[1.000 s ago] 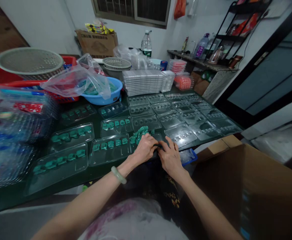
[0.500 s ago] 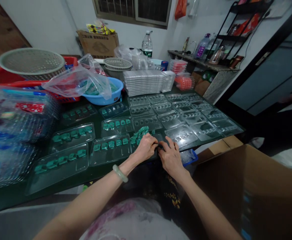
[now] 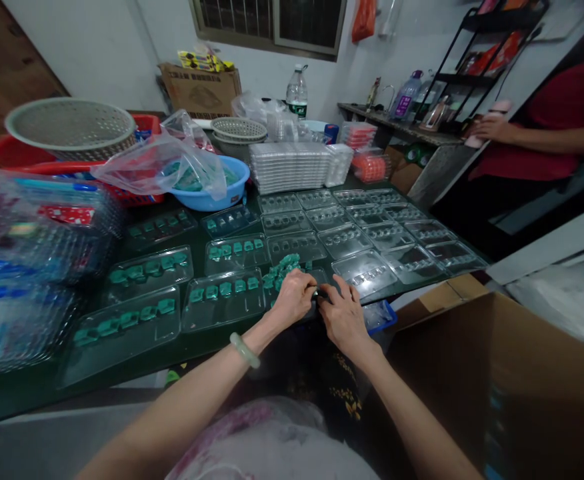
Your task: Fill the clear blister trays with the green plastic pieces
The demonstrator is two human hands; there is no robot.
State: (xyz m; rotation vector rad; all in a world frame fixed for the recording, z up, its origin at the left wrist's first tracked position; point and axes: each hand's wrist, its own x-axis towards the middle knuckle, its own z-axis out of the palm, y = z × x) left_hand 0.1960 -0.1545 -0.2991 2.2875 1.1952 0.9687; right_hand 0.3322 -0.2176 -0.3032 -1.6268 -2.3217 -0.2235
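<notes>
Near the counter's (image 3: 12, 400) front edge, a small dark item (image 3: 321, 292) is sitting between both hands, its shape hard to tell. The left hand's (image 3: 295, 297) fingers are pinching together at it; the right hand's (image 3: 342, 319) are curling, their grip unclear. Glossy green pieces (image 3: 282, 270) are heaping just beyond, clear trays (image 3: 362, 288) are crowding alongside, and a narrow strip is showing along the left edge.

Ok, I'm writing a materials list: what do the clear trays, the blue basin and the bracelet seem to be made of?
Trays: thin, glossy plastic, most likely; the dark tabletop shows through.
Basin: probably plastic, with even colour and a smooth surface.
Bracelet: pale green, polished-looking; perhaps stone, though glass or plastic is possible.
</notes>
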